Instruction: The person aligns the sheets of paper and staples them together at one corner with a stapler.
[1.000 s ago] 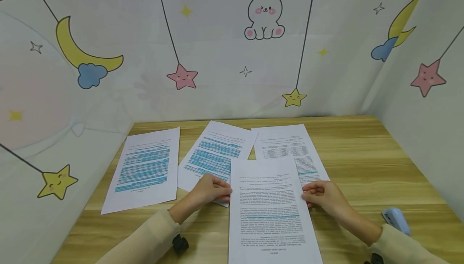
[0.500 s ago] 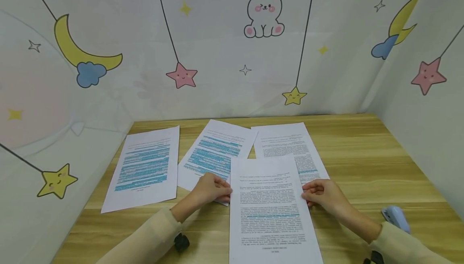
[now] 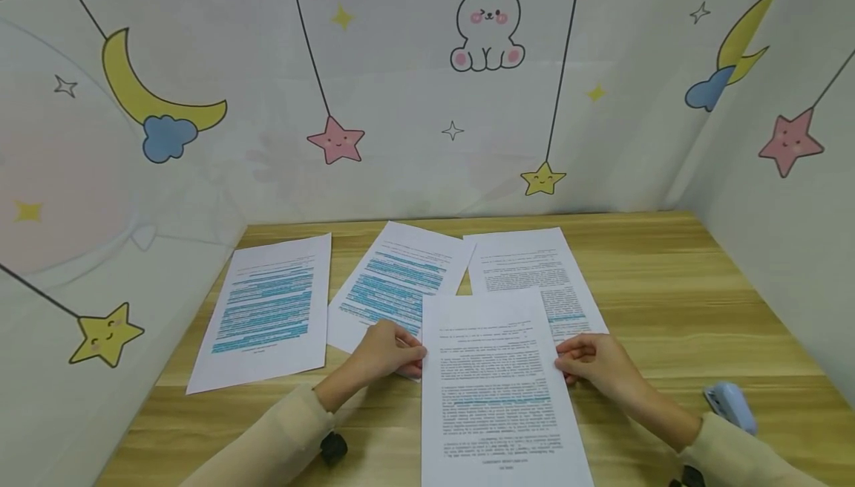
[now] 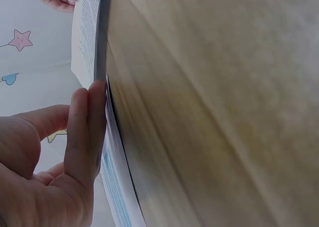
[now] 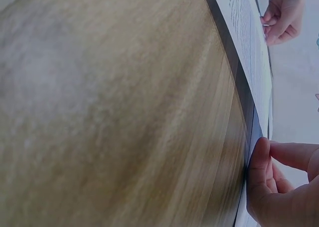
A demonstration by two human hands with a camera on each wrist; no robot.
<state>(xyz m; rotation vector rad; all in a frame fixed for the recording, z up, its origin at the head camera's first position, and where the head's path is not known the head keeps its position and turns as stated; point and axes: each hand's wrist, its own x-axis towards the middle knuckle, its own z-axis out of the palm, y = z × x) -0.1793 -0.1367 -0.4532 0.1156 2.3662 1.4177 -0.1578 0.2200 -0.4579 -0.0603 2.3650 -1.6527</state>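
A printed sheet of paper [image 3: 497,383], with one thin blue-highlighted line, is held upside down to the view near the table's front. My left hand [image 3: 382,353] pinches its left edge between thumb and fingers. On the opposite edge, my right hand [image 3: 601,364] pinches the paper at about the same height. The left wrist view shows the left hand [image 4: 65,157] from low down, fingertips at the sheet's edge by the tabletop. Thumb and forefinger of the right hand [image 5: 286,179] meet at the paper's edge in the right wrist view. The sheet's near end runs out of frame.
Behind lie a heavily highlighted page at left [image 3: 267,309], another highlighted page [image 3: 401,272] mid-table, and a mostly plain page [image 3: 528,264] at right, the latter two partly covered. A small light-blue stapler [image 3: 731,405] sits beside the right sleeve. Wall curtains border the wooden table [image 3: 688,286].
The held sheet has shifted very slightly to the left, and the left hand with it. Both hands keep their hold; the other pages and the stapler stay put.
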